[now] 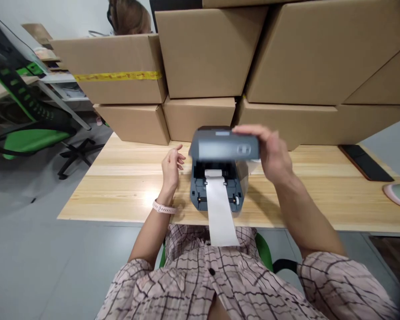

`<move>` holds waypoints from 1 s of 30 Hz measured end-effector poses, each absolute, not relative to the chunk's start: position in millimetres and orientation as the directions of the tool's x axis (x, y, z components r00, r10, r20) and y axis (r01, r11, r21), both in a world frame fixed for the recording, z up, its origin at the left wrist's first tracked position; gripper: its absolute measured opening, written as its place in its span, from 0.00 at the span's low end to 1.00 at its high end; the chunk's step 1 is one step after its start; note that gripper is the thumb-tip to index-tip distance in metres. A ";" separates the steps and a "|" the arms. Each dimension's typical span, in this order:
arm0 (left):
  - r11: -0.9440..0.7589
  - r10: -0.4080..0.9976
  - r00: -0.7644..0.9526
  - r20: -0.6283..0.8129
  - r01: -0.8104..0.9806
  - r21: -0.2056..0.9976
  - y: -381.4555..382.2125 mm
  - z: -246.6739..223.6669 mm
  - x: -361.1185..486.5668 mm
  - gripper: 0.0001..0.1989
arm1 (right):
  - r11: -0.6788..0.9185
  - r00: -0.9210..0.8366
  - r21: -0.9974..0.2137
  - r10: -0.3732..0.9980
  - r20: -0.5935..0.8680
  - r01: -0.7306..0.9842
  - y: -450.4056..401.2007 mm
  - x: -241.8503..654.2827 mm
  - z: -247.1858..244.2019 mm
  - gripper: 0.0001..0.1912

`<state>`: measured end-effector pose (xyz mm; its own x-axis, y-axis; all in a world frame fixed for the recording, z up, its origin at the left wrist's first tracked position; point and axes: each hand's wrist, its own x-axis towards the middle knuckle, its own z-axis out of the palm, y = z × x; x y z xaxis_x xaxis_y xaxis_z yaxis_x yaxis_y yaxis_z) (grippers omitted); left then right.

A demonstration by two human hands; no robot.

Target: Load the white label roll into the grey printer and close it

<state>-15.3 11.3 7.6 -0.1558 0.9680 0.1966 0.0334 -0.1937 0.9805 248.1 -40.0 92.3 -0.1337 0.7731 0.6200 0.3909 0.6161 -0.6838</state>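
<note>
In the head view, a label printer (pixel 232 186) is set midway along the near edge of the worktop (pixel 120 186). Its raised lid (pixel 216 149) is gripped at the right side by the right hand (pixel 274 155). Beside the printer, the left hand (pixel 171 168) is held loosely open, empty. A paper strip (pixel 220 213) is draped past the near edge.

My right hand (pixel 272 155) holds the right end of the half-raised, dark grey plastic lid (pixel 220 149) of a dark grey boxy printer (pixel 196 193). My left hand (pixel 172 166), empty, fingers loosely bent, hovers just left of it. A long white paper strip (pixel 220 213) runs past the pale wooden table's (pixel 120 178) near edge; brown cardboard boxes (pixel 210 53) stand stacked along the far side.
</note>
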 end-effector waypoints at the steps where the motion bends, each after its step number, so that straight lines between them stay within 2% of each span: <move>1: -0.223 0.960 -0.173 0.221 0.007 0.975 6.5 11.3 -15.2 0.28 | 0.622 -0.166 -0.670 0.771 0.615 0.405 -59.6 246.1 84.3 0.29; 3: -0.260 0.958 -0.136 0.254 -0.027 0.965 -9.6 18.2 -13.1 0.27 | 0.622 -0.224 -0.632 0.771 0.596 0.462 -88.7 241.2 65.9 0.20; 5: -0.237 0.972 -0.014 0.237 -0.024 0.971 -32.1 22.1 -8.6 0.32 | 0.611 -0.253 -0.586 0.775 0.579 0.532 -105.3 235.0 46.8 0.17; 8: -0.082 0.988 0.133 0.081 -0.002 0.997 -64.9 20.3 -0.8 0.47 | 0.607 -0.210 -0.556 0.760 0.615 0.568 -115.8 225.3 25.1 0.18; 11: 0.062 0.978 0.201 -0.054 -0.033 0.998 -81.9 13.4 3.7 0.50 | 0.590 -0.151 -0.572 0.759 0.633 0.569 -119.5 217.9 16.4 0.21; 15: 0.028 0.979 0.202 -0.022 -0.028 0.999 -80.9 7.8 5.0 0.51 | 0.562 -0.103 -0.588 0.768 0.632 0.582 -120.7 211.5 13.8 0.21; 18: -0.043 0.980 0.197 0.039 0.018 0.999 -79.0 7.9 7.0 0.46 | 0.554 -0.083 -0.565 0.755 0.650 0.611 -120.1 207.6 11.2 0.21; 20: -0.113 0.985 0.137 0.106 0.041 0.993 -85.5 6.4 7.7 0.41 | 0.552 -0.087 -0.546 0.749 0.657 0.630 -119.9 206.0 10.1 0.21; 22: -0.235 0.969 -0.049 0.240 0.092 0.968 -101.1 0.8 5.9 0.30 | 0.551 -0.090 -0.536 0.747 0.659 0.639 -120.1 205.3 10.2 0.20; 24: -0.324 0.901 -0.250 0.355 0.157 0.933 -123.2 -8.6 1.1 0.14 | 0.549 -0.093 -0.542 0.752 0.653 0.637 -120.4 205.6 11.0 0.19; 25: -0.306 0.902 -0.271 0.335 0.147 0.941 -134.8 -13.7 -2.0 0.16 | 0.551 -0.096 -0.545 0.754 0.650 0.632 -120.4 205.9 11.3 0.19; 26: -0.237 0.947 -0.191 0.256 0.119 0.964 -145.4 -18.1 -4.9 0.23 | 0.556 -0.103 -0.546 0.753 0.649 0.627 -120.2 206.2 11.5 0.19; 28: 0.011 0.995 0.100 -0.016 0.052 0.999 -160.5 -23.1 -8.8 0.32 | 0.571 -0.117 -0.538 0.745 0.656 0.621 -119.0 207.0 10.7 0.20; 30: 0.297 0.862 0.421 -0.282 0.031 0.954 -165.4 -21.3 -9.3 0.33 | 0.578 -0.125 -0.520 0.735 0.666 0.628 -117.4 207.7 9.1 0.22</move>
<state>-9.3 -165.4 -21.3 0.4214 0.8618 -0.2824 0.0312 0.2975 0.9542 207.7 -117.4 9.1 -0.1253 0.7354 0.6659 0.6284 0.5782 -0.5203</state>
